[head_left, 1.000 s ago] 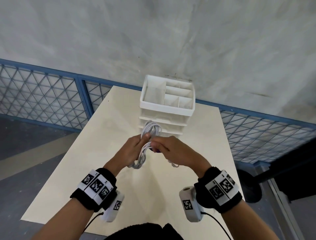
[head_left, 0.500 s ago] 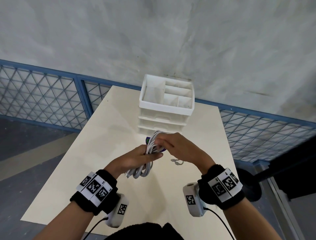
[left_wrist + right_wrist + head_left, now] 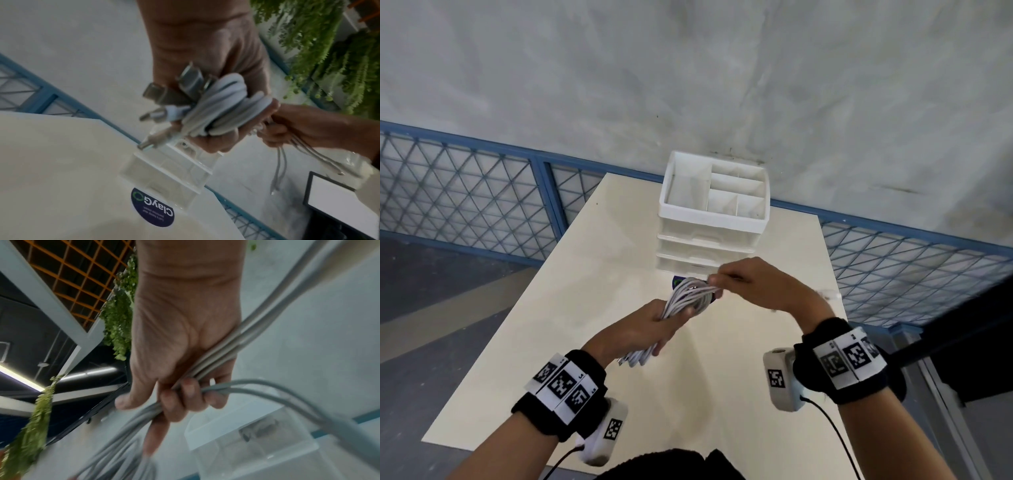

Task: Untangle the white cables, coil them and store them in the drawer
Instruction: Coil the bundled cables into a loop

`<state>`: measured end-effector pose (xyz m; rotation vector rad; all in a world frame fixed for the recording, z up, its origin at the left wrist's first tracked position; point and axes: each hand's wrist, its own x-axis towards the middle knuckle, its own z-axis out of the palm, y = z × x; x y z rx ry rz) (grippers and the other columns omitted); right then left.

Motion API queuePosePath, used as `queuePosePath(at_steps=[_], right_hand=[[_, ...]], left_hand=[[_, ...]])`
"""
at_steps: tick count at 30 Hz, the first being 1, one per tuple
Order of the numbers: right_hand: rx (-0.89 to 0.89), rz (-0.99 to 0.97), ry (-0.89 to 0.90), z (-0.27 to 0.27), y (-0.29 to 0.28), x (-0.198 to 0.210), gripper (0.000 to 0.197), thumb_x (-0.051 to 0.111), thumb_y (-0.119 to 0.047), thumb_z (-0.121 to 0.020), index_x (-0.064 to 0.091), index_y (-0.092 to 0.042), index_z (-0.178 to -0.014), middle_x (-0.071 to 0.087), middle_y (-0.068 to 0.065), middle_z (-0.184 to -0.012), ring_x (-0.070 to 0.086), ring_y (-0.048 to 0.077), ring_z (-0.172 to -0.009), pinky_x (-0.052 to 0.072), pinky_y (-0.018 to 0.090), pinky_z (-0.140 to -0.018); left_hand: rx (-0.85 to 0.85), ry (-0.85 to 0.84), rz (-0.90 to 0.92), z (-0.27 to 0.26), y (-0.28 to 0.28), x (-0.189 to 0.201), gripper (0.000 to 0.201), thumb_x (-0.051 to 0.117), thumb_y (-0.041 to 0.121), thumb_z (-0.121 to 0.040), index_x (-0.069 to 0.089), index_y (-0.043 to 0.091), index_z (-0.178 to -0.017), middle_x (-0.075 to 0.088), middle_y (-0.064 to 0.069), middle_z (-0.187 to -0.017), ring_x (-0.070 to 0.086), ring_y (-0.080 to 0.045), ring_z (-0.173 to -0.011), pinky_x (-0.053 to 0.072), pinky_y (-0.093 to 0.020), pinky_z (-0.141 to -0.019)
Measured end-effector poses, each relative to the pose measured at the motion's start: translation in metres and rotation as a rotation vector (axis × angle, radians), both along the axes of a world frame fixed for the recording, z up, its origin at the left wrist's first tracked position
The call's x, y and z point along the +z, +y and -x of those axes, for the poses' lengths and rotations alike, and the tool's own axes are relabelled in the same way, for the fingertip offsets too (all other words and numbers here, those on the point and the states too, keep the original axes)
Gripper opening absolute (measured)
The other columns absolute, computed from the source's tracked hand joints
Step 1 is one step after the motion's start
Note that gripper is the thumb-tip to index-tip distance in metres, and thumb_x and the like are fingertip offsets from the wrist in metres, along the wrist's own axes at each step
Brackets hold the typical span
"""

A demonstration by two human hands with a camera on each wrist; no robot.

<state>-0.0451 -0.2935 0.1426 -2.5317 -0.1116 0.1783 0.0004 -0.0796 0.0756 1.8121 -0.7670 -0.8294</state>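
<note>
**Inspector:** State the position of the white cables point(image 3: 690, 296).

**Assistant:** Bundled in a coil, held above the table point(image 3: 571, 298) in front of the drawer unit point(image 3: 714, 219). The coil spans both hands.

**Inspector:** Left hand point(image 3: 640, 330)?

**Assistant:** Fingers curled round the lower half of the coil. In the left wrist view the loops pass through the palm and several metal plug ends point(image 3: 164, 97) stick out on the side away from the right hand.

**Inspector:** Right hand point(image 3: 763, 287)?

**Assistant:** Fingers and thumb pinched on the upper end of the coil, just ahead of the left hand. In the right wrist view strands run across the palm under the curled fingers point(image 3: 189, 389), and loose lengths trail out past the knuckles.

**Inspector:** Drawer condition?

**Assistant:** Drawer fronts sit flush with the unit in the head view; the divided top tray point(image 3: 736, 192) is open to view. A round dark sticker point(image 3: 153, 207) lies on the table just in front of the unit, beneath the coil.
</note>
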Motion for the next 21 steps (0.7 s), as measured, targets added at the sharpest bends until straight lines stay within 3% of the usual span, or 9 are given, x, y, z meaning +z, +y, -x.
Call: queuePosePath(at_steps=[3,7,12,14,17,18,21], right_hand=[[0.019,-0.038,0.064,0.008,-0.018,0.004,0.037,0.041,-0.035,-0.098,0.062,-0.013,-0.077,0.046,-0.008,-0.058,0.035,0.008,-0.054,0.033,0.021,-0.058],[-0.095,-0.122,-0.14,0.004,0.001,-0.009,0.035,0.033,-0.025,-0.101,0.04,-0.022,-0.067,0.039,-0.008,-0.059,0.038,0.005,-0.054,0.033,0.016,-0.058],[-0.404,-0.277,-0.276,0.005,0.042,-0.039,0.034,0.03,-0.03,-0.101,0.038,-0.03,-0.069,0.044,-0.01,-0.059,0.045,0.001,-0.051,0.031,0.018,-0.054],[-0.5,-0.333,-0.278,0.008,0.055,-0.042,0.034,0.027,-0.035,-0.101,0.045,-0.026,-0.074,0.049,-0.008,-0.062,0.047,0.003,-0.05,0.033,0.021,-0.054],[-0.566,-0.51,-0.212,0.011,0.069,-0.034,0.043,0.026,-0.04,-0.1,0.048,-0.021,-0.069,0.052,-0.001,-0.06,0.049,0.003,-0.034,0.034,0.015,-0.034],[-0.572,-0.535,-0.206,0.012,0.071,-0.032,0.045,0.027,-0.039,-0.101,0.048,-0.019,-0.067,0.052,0.0,-0.059,0.049,0.002,-0.034,0.033,0.012,-0.032],[-0.58,-0.54,-0.264,0.011,0.072,-0.034,0.047,0.029,-0.035,-0.101,0.048,-0.013,-0.064,0.053,0.002,-0.066,0.056,0.003,-0.05,0.042,0.013,-0.047]], left_hand=[[0.03,0.083,0.006,-0.005,0.008,-0.003,0.056,0.037,0.052,-0.094,0.04,0.02,-0.049,0.039,0.002,-0.04,0.035,-0.014,-0.039,0.035,-0.022,-0.047],[0.06,0.104,0.072,0.003,-0.007,-0.001,0.053,0.032,0.053,-0.093,0.04,0.011,-0.062,0.04,0.001,-0.045,0.039,-0.013,-0.04,0.037,-0.019,-0.048],[0.307,0.08,0.234,0.009,-0.028,0.002,0.052,0.036,0.049,-0.094,0.044,0.009,-0.062,0.042,0.003,-0.047,0.048,-0.011,-0.042,0.045,-0.023,-0.051],[0.343,0.081,0.266,0.01,-0.033,0.002,0.05,0.039,0.046,-0.095,0.043,0.011,-0.059,0.042,0.004,-0.049,0.052,-0.011,-0.044,0.045,-0.023,-0.051],[0.382,0.103,0.322,0.014,-0.037,-0.002,0.045,0.043,0.045,-0.092,0.047,0.015,-0.059,0.045,0.008,-0.049,0.053,-0.009,-0.048,0.043,-0.023,-0.055],[0.38,0.104,0.343,0.014,-0.037,-0.004,0.042,0.044,0.044,-0.092,0.052,0.016,-0.062,0.049,0.009,-0.051,0.053,-0.008,-0.052,0.043,-0.024,-0.058],[0.327,0.152,0.367,0.012,-0.037,-0.008,0.032,0.044,0.033,-0.096,0.068,0.015,-0.087,0.069,0.007,-0.075,0.061,-0.006,-0.066,0.05,-0.024,-0.068]])
